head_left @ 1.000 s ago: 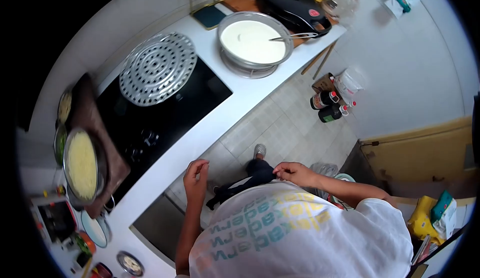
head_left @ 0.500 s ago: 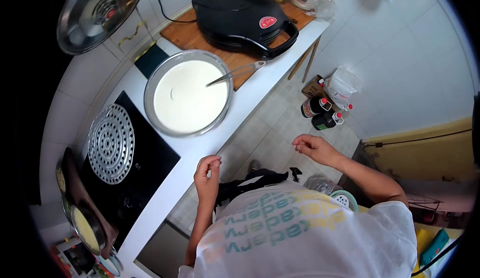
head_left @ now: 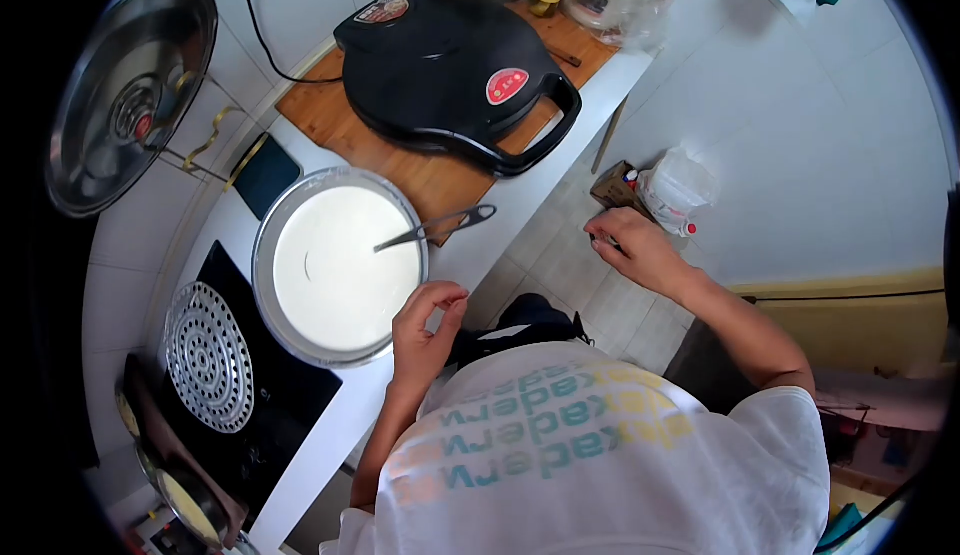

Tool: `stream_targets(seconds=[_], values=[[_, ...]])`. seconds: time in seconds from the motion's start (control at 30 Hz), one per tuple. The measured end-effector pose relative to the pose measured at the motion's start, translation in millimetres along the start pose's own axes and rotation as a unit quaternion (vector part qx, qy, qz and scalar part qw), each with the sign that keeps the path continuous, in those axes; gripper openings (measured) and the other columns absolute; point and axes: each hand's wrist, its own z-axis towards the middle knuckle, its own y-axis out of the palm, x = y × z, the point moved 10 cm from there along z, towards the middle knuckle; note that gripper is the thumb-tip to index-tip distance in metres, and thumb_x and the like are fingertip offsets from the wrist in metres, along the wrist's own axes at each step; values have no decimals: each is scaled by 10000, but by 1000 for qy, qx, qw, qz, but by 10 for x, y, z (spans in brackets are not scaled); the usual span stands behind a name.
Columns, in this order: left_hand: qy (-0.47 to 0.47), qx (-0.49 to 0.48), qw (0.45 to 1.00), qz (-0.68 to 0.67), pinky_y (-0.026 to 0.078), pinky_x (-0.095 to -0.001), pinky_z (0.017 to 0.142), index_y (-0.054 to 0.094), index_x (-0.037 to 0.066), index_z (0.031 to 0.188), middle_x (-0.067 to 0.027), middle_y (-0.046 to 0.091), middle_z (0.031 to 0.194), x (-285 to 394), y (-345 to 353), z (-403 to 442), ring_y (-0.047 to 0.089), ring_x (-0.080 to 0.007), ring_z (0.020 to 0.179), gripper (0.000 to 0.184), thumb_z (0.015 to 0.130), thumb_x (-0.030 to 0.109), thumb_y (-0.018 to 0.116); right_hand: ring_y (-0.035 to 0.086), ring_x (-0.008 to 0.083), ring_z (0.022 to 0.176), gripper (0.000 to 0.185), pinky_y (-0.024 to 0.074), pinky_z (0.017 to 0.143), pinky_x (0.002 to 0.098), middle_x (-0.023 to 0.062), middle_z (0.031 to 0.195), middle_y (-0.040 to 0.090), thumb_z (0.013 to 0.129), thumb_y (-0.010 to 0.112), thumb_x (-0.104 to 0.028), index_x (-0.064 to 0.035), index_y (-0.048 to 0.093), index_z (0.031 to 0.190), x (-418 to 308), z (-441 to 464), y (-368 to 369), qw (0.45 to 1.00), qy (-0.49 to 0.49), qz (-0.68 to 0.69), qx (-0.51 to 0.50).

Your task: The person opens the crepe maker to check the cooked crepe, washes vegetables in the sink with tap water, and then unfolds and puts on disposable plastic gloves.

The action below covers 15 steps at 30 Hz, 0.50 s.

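My left hand [head_left: 428, 330] is just off the right rim of a large metal bowl [head_left: 265, 290] of white batter [head_left: 345, 255]. Its fingers are curled in towards the thumb, and nothing shows in them. A slotted metal utensil [head_left: 455, 223] leans on the bowl's rim with its end in the batter. Over the floor, past the counter edge, my right hand [head_left: 640, 247] hangs loosely bent and empty, with a gap between thumb and forefinger. Beyond the bowl, a black electric griddle [head_left: 440, 75] with its lid down sits on a wooden board [head_left: 310, 105].
A perforated metal steamer plate [head_left: 210, 355] rests on the black cooktop [head_left: 285, 395]. A shiny pot lid [head_left: 130, 95] hangs at the wall. A carton [head_left: 612, 185] and a plastic bag [head_left: 675, 190] stand on the floor. The white counter edge [head_left: 545, 190] runs beside my body.
My view has shifted, so the counter things sit lower and further left. Both hands have moved forward, the left one closer to the bowl; the right thumb and forefinger have parted slightly.
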Motion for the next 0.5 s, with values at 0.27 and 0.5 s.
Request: stream_targets(seconds=[0.27, 0.5], values=[[-53, 89, 994, 36, 416, -226, 626, 578, 2, 829, -78, 571, 800, -328, 282, 300, 509, -132, 666, 88, 742, -11, 574, 543, 290, 794, 164, 450, 657, 366, 114, 790, 561, 749, 552, -134, -67, 553, 898, 1385, -117, 195, 995, 39, 22, -88], [-171, 194, 966, 24, 418, -217, 625, 575, -12, 830, -64, 574, 790, -510, 1014, 340, 506, -101, 674, 61, 776, 10, 557, 560, 266, 745, 156, 453, 620, 370, 81, 769, 567, 763, 533, -174, -84, 554, 888, 2372, -65, -28, 976, 6, 18, -217]])
